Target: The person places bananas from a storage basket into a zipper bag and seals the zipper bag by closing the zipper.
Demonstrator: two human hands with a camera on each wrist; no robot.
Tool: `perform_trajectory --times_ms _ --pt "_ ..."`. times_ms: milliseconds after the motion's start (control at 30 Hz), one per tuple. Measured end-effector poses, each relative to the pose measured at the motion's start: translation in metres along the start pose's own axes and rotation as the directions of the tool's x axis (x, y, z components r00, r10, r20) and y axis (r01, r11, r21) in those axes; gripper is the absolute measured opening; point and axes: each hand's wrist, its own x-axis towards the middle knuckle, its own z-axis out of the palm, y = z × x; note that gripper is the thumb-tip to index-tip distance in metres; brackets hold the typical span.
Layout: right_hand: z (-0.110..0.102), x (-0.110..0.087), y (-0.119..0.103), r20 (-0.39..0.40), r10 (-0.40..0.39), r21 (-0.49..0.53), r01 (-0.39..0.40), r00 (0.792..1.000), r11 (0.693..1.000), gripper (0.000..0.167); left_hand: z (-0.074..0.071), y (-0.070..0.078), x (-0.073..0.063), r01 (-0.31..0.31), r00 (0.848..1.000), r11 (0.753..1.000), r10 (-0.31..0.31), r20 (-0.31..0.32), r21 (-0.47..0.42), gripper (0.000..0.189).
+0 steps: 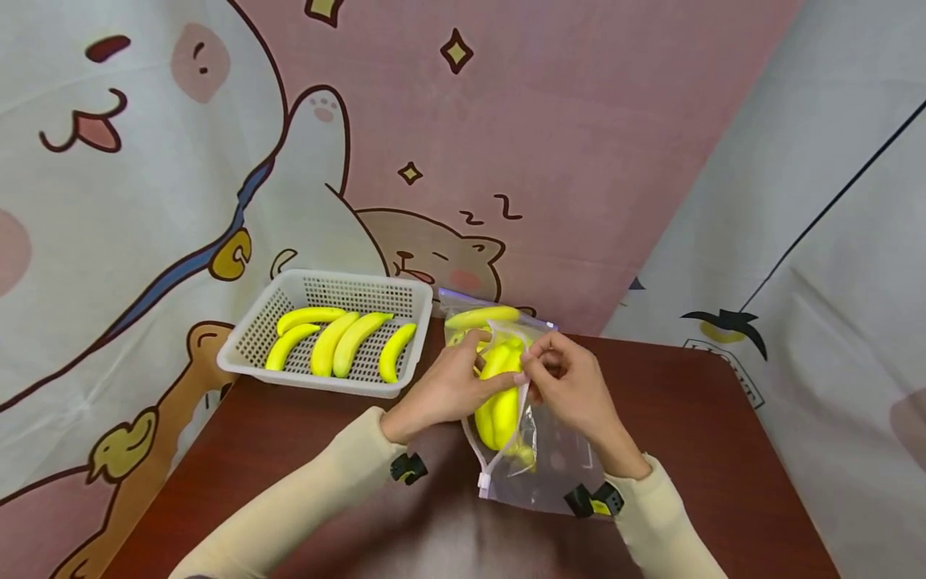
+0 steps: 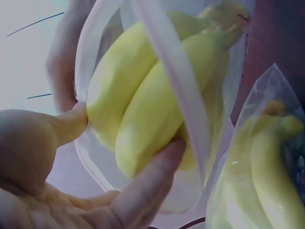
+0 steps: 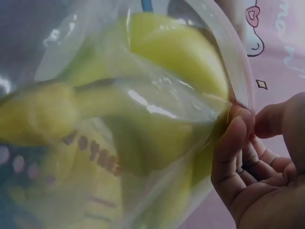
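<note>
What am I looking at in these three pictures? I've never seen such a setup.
There is no machine: the left grip and right grip are a person's bare hands. The widest picture comes from a camera worn on the head, looking forward and down; the other two come from cameras on each wrist, close to that hand's work. On the dark red table stands a white plastic basket with five yellow bananas. The right grip pinches the rim of a clear slider bag containing a bunch of bananas; the left is at its open mouth. Behind lies another zip bag.
</note>
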Motion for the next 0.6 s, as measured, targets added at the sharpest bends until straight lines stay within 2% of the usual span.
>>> perform_trajectory --times_ms 167,300,400,433,500,567,600 --pt "-0.009 0.002 0.0 -0.017 0.015 0.03 -0.015 1.0 0.999 0.013 -0.001 -0.006 0.002 -0.038 0.997 0.997 0.043 0.069 -0.072 0.071" --pt "-0.015 0.004 -0.003 -0.039 0.059 0.07 -0.056 0.998 0.996 0.016 -0.006 -0.01 0.002 -0.027 0.992 0.984 0.049 0.12 -0.177 0.07" --pt "-0.02 0.004 -0.005 -0.057 0.095 0.071 -0.091 0.994 0.993 0.018 -0.012 -0.013 0.001 -0.035 0.992 0.969 0.064 0.11 -0.246 0.064" --pt "-0.021 0.003 -0.005 -0.062 0.106 0.069 -0.102 0.992 0.992 0.019 -0.014 -0.014 0.001 -0.053 0.993 0.969 0.075 0.086 -0.242 0.061" --pt "-0.024 0.002 -0.005 -0.078 0.127 0.069 -0.122 0.989 0.99 0.019 -0.017 -0.017 0.001 -0.096 0.995 0.981 0.1 0.013 -0.17 0.053" --pt "-0.027 0.001 -0.004 -0.091 0.136 0.078 -0.129 0.987 0.989 0.02 -0.02 -0.021 0.0 -0.105 0.993 0.994 0.103 -0.062 -0.034 0.044" --pt "-0.028 0.001 -0.004 -0.097 0.138 0.08 -0.131 0.986 0.988 0.02 -0.022 -0.023 0.0 -0.088 0.993 0.996 0.09 -0.081 0.028 0.038"
